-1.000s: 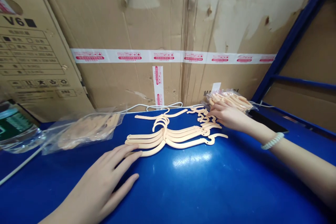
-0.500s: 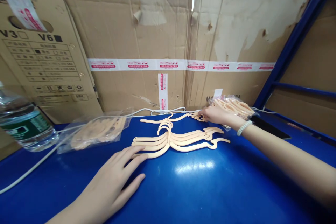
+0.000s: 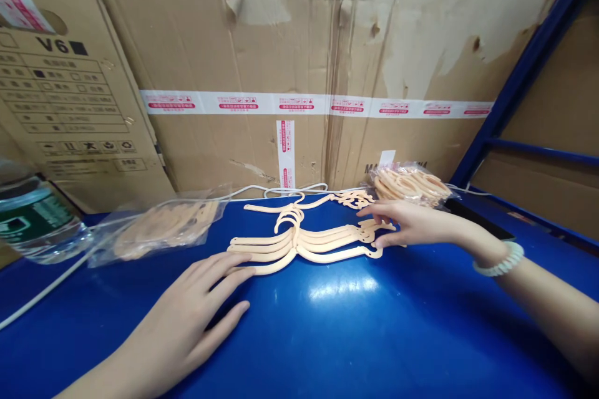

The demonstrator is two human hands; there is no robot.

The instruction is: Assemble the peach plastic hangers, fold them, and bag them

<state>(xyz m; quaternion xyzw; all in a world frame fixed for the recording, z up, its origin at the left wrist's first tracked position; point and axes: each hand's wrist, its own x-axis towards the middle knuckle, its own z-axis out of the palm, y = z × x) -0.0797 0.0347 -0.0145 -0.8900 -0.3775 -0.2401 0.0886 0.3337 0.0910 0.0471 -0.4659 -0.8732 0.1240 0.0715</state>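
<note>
Several beige plastic clothes hangers [image 3: 322,257] lie in an overlapping row on the blue table, hooks curling up at their middle. Fingers stretched out, my left hand [image 3: 196,299] rests its fingertips on the left ends of the nearest hangers. My right hand [image 3: 412,224], a pale beaded bracelet at its wrist, is over their right ends. Its thumb and fingers are apart, and it partly covers the loose-looking end pieces there. Behind the row lies a separate hanger [image 3: 311,202], with a tangle of beige curved pieces [image 3: 353,199] at its right end.
Clear bags of beige hanger parts lie at left [image 3: 163,230] and back right [image 3: 412,186]. A water bottle [image 3: 37,218] stands far left, and a white cable [image 3: 42,293] crosses the table [image 3: 327,343]. Cardboard [image 3: 224,149] walls the back; a dark flat object [image 3: 482,218] lies at right.
My right hand has come back from the tangled pieces at the rear, toward me, to the right ends of the row. My left hand stays at the left ends. The view has shifted slightly.
</note>
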